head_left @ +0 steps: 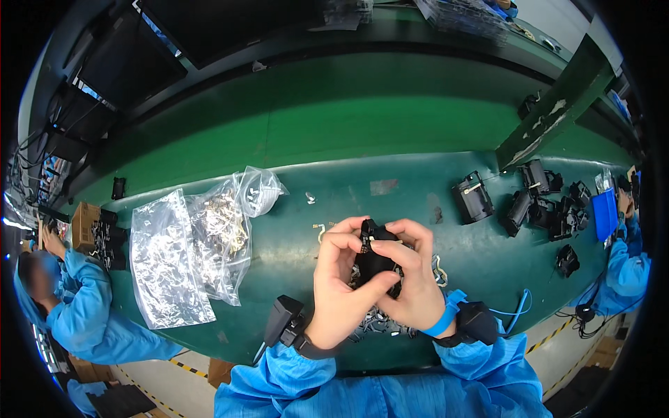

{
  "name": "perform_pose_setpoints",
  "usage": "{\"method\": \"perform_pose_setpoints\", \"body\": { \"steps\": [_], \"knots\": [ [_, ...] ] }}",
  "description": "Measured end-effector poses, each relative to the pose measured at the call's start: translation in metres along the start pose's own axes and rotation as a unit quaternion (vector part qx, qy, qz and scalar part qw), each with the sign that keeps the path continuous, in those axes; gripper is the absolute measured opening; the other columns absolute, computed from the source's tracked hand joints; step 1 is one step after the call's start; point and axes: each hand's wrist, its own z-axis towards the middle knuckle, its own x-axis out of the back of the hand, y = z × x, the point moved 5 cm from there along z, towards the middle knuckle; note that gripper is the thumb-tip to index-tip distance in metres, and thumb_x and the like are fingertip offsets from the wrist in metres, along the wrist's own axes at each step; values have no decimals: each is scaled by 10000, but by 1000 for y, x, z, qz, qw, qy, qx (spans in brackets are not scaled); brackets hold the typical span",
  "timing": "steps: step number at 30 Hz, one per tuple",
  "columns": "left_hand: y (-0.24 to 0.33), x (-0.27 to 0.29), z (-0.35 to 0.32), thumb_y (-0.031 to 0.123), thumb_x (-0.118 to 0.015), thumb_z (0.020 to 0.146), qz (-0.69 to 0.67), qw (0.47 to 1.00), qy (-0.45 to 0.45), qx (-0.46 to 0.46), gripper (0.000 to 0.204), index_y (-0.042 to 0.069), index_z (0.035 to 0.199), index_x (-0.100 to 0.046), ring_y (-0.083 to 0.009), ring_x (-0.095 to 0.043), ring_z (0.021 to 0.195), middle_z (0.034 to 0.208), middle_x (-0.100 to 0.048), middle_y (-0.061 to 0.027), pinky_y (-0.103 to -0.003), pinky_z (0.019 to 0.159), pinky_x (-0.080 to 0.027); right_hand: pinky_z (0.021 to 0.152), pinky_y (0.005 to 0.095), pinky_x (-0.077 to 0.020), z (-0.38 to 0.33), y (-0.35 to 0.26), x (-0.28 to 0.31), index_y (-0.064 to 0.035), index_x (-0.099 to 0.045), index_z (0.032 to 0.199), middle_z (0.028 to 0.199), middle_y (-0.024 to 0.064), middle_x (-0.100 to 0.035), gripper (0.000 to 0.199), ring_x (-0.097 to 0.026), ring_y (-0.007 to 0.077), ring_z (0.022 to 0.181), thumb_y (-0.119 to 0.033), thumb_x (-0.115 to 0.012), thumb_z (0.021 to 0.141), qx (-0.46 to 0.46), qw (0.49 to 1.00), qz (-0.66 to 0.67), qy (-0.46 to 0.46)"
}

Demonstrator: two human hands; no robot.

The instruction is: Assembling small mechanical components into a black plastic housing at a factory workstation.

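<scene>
Both my hands hold one black plastic housing (377, 263) in front of me, over the near part of the green bench. My left hand (336, 285) wraps its left side, thumb across the near side. From the right, my right hand (417, 282) grips it, fingers bent over its top near a small pale piece. The fingers hide much of the housing. Under the hands lies a heap of small metallic and cable-like parts (380, 324), partly covered. A pale flex cable (321, 233) rests left of the hands, and another looped cable (439, 272) lies to the right.
Clear plastic bags (164, 268) with small parts lie on the left. Several black housings (550, 209) are grouped at the right, beside a blue bin (604, 214). A cardboard box (85, 226) stands far left. Co-workers in blue sleeves sit at both ends. A green post (557, 104) rises at back right.
</scene>
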Motion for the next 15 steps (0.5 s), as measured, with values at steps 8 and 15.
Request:
{"method": "perform_pose_setpoints", "body": {
  "steps": [8,15],
  "knots": [
    [-5,6,3,-80,-758,706,107,994,-21,-2,512,71,1044,-405,-219,-507,1169,1307,-441,-147,-357,1003,-437,919,324,-425,11,17,42,-19,-464,1331,1219,114,-501,568,-503,197,1074,-46,-668,802,-163,963,211,-45],
    [12,-5,6,-25,-793,669,326,936,-90,-99,464,60,980,-459,-294,-566,1118,1270,-513,-194,-391,951,-459,693,217,-459,5,27,43,4,-645,1003,855,0,-617,135,-548,47,797,-33,-655,875,-343,896,271,-71]
  ]
}}
